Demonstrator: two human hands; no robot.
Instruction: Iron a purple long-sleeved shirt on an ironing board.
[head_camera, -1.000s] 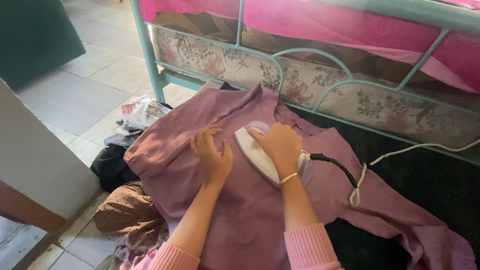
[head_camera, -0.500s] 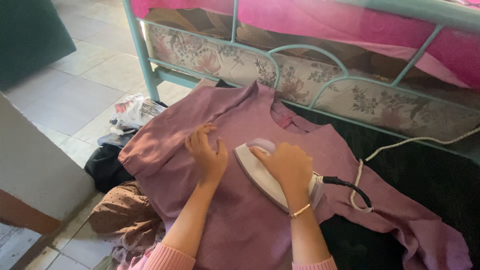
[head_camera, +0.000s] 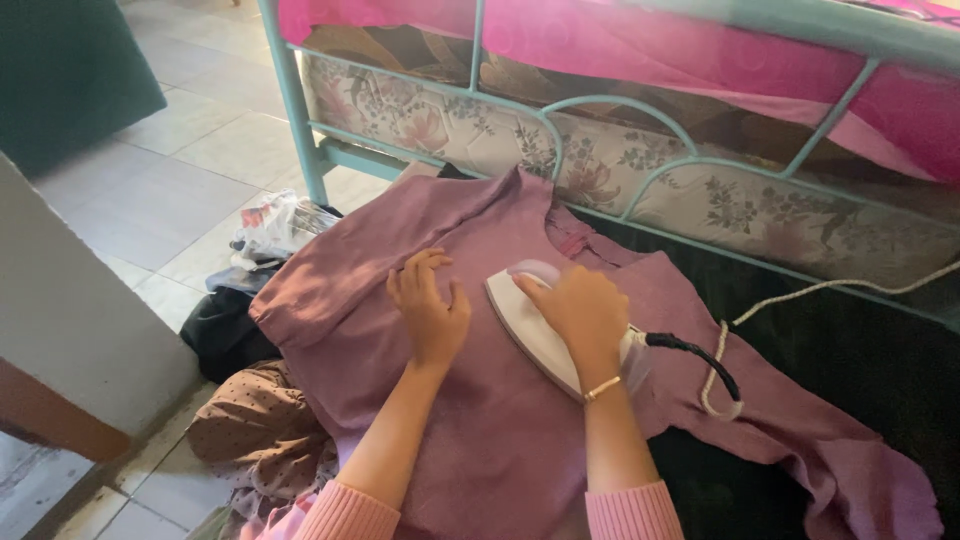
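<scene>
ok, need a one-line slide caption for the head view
Right hand grips a white iron on a mauve garment while the left hand presses the cloth flat, beside a teal bed frame.

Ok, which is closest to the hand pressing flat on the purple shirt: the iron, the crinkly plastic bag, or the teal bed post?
From the left hand:
1. Iron, just to its right on the purple shirt.
2. Plastic bag, up-left on the floor.
3. Teal bed post, farther up-left.

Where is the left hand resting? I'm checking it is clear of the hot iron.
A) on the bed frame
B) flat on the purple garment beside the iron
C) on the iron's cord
B: the left hand lies flat on the purple garment, apart from the iron.
</scene>
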